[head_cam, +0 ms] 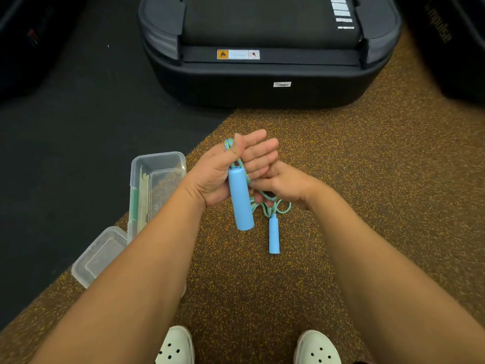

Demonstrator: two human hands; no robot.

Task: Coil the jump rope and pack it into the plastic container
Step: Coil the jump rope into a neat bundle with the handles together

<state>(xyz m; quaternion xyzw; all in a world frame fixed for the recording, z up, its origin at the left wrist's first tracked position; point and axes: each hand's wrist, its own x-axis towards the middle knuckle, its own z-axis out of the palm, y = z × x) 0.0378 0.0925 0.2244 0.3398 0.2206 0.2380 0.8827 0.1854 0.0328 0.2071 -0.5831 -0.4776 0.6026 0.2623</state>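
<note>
My left hand (pixel 223 169) is raised palm-up with the thumb pinning the green-and-blue braided rope (pixel 232 149) of the jump rope. One light-blue handle (pixel 240 198) hangs down from that palm. My right hand (pixel 284 185) pinches the rope just below the left fingers. Loose rope loops (pixel 275 207) lie on the floor under it, leading to the second blue handle (pixel 273 236), which rests flat on the floor. The clear plastic container (pixel 157 164) stands open on the floor to the left, partly behind my left forearm.
A clear plastic lid (pixel 101 254) lies on the floor below the container. A large black treadmill base (pixel 262 82) fills the far side. Brown speckled rubber flooring (pixel 367 166) meets a black mat (pixel 65 140) on the left. My two white clogs (pixel 175 348) show at the bottom.
</note>
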